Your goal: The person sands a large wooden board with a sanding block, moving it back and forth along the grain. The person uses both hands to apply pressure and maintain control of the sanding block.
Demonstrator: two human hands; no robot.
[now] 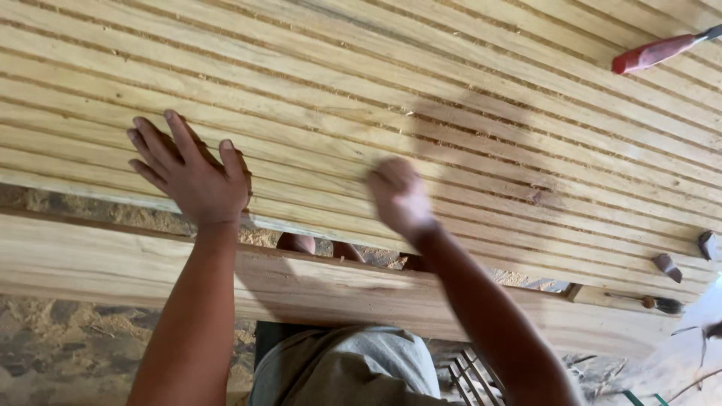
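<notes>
On the table, the slats [421, 98] lay edge to edge, gaps between them packed with sawdust. The left hand [194, 174] pressed flat, its grip open and empty. The right hand [398, 197] was blurred; I could not tell its grip. Sawdust remained, so clearing looked unfinished.

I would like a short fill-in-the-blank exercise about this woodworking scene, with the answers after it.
1. The left hand lies flat on a panel of wooden ____.
2. The right hand looks ____ in the picture, unlike the sharp left hand.
3. The tool lying at the top right has a ____ handle.
4. A small brush lies near the panel's ____ right edge.

Answers: slats; blurred; red; lower
</notes>
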